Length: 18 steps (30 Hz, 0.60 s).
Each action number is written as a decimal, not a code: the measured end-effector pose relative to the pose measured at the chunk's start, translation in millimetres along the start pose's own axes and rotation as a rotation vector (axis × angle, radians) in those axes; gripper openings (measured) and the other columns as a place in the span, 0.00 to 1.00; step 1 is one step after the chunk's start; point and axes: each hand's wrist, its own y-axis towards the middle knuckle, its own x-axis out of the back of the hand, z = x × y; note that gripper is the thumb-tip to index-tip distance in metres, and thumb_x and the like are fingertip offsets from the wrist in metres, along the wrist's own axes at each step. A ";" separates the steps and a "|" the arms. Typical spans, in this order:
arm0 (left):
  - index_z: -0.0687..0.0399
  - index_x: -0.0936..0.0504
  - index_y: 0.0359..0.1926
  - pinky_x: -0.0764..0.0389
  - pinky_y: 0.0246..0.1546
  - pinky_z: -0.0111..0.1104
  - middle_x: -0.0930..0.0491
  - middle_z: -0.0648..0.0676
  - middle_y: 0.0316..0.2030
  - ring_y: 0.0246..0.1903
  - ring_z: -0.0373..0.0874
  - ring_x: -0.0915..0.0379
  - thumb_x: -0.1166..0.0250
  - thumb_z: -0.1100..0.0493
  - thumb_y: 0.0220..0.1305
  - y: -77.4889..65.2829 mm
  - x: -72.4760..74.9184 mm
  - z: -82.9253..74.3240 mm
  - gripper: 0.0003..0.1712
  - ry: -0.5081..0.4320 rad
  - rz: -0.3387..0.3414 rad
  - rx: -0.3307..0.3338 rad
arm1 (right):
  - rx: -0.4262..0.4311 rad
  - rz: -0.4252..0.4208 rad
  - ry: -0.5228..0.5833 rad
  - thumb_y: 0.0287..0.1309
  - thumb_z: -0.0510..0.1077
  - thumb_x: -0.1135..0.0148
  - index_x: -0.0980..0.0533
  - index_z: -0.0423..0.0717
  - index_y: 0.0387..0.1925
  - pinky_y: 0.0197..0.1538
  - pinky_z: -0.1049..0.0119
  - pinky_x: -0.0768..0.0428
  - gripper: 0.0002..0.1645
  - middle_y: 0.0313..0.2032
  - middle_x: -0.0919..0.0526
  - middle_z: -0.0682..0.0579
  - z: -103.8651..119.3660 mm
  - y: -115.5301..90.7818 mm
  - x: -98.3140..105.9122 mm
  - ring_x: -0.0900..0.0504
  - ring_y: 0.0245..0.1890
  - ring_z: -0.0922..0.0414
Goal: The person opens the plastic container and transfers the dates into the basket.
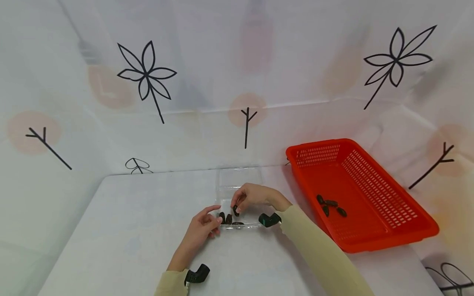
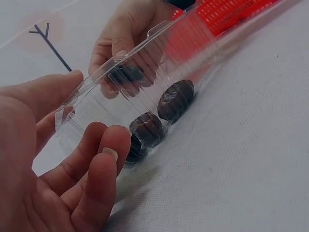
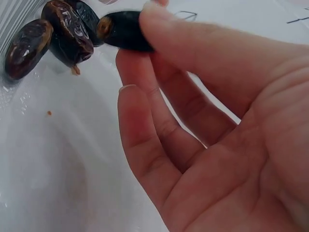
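My right hand (image 1: pixel 253 195) pinches a dark brown date (image 3: pixel 126 31) between thumb and fingertips, above the clear plastic box (image 1: pixel 252 222). Inside that box, by its near wall at the left, lie three more dates, one of them a glossy date (image 3: pixel 28 48) with a tan end. With curled fingers my left hand (image 1: pixel 201 226) holds the box's near left corner; its fingertips (image 2: pixel 116 140) press against the wall in the left wrist view. The box's hinged lid (image 1: pixel 240 176) stands folded back on the far side.
To the right sits a red plastic basket (image 1: pixel 385 234) with slotted walls, tilted against the patterned cloth backdrop. Several dates (image 1: pixel 331 203) lie on its floor, toward the left side. A white cloth (image 1: pixel 122 230) covers the table.
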 end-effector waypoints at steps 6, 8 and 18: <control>0.55 0.25 0.64 0.22 0.25 0.32 0.21 0.59 0.30 0.24 0.47 0.22 0.32 0.58 0.66 0.4 0.1 0.7 0.27 0.005 0.004 -0.014 | 0.028 -0.029 -0.032 0.53 0.35 0.27 0.15 0.43 0.40 0.48 0.62 0.22 0.11 0.34 0.13 0.53 8.2 -6.6 2.1 0.16 0.37 0.56; 0.56 0.25 0.64 0.22 0.25 0.32 0.21 0.58 0.30 0.24 0.46 0.21 0.32 0.58 0.66 0.2 0.6 1.7 0.27 0.008 0.008 -0.027 | 0.046 -0.045 -0.038 0.54 0.35 0.27 0.15 0.41 0.41 0.47 0.62 0.21 0.11 0.34 0.14 0.53 11.6 -9.4 2.5 0.16 0.37 0.55; 0.55 0.24 0.64 0.22 0.25 0.31 0.21 0.57 0.29 0.24 0.47 0.21 0.32 0.60 0.66 0.2 0.3 3.8 0.26 0.020 0.007 -0.046 | 0.086 -0.142 0.002 0.58 0.35 0.31 0.18 0.35 0.45 0.48 0.61 0.20 0.13 0.35 0.14 0.51 25.9 -26.9 2.5 0.16 0.37 0.54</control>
